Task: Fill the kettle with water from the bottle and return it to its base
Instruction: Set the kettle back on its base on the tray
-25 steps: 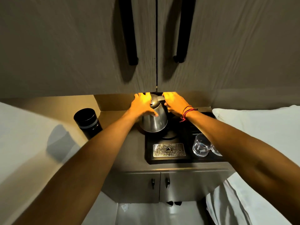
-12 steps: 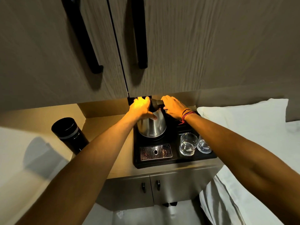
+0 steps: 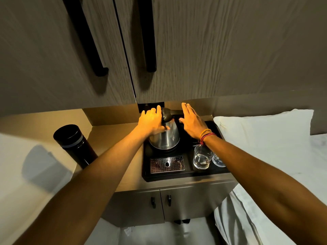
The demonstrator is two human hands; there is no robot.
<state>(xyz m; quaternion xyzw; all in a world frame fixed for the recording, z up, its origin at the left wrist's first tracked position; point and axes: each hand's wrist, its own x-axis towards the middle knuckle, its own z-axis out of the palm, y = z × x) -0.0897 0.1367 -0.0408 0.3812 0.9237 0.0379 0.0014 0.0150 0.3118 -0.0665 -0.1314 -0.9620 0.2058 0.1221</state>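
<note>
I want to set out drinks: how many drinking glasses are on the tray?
2: one glass at the black tray's front right, another just right of it, partly hidden by the right forearm.

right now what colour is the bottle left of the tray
Black, with a thin grey band below its cap; the bottle shows best in the head view.

The left hand (image 3: 152,123) hides the kettle's (image 3: 165,138) near flank, and the right forearm covers the farther glass (image 3: 218,160).

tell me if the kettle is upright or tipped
Upright: the steel kettle stands on the black tray, black lid on top, left hand against its side.
</note>
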